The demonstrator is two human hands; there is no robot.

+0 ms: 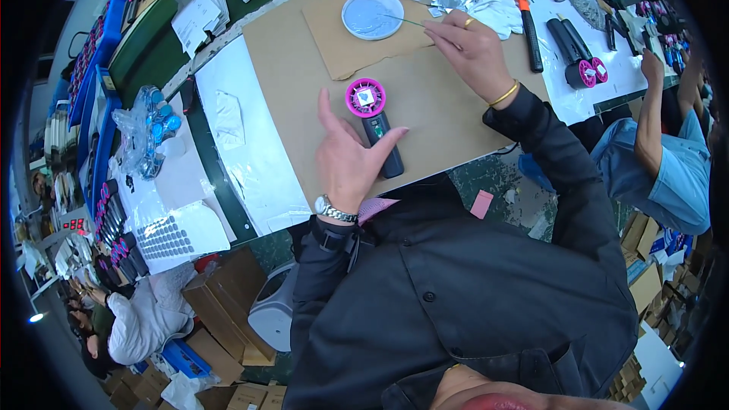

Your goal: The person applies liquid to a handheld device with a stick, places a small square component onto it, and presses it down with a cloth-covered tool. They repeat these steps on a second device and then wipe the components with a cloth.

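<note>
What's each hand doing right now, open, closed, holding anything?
Left hand: open, fingers spread, resting on the black handle of the pink-headed device.
Right hand: fingers pinched on a thin stick reaching into the round dish.

One view only here, from a fisheye camera on the person's head, looking steeply down past the dark-shirted chest onto the brown cardboard sheet (425, 99) covering the green workbench (250, 235). It sits close: the left hand (351, 158) and right hand (474, 49) fill the middle of the picture. Straight edges bow toward the black rim (the bench curves markedly), and the wide sweep takes in neighbouring workers at both sides.
</note>
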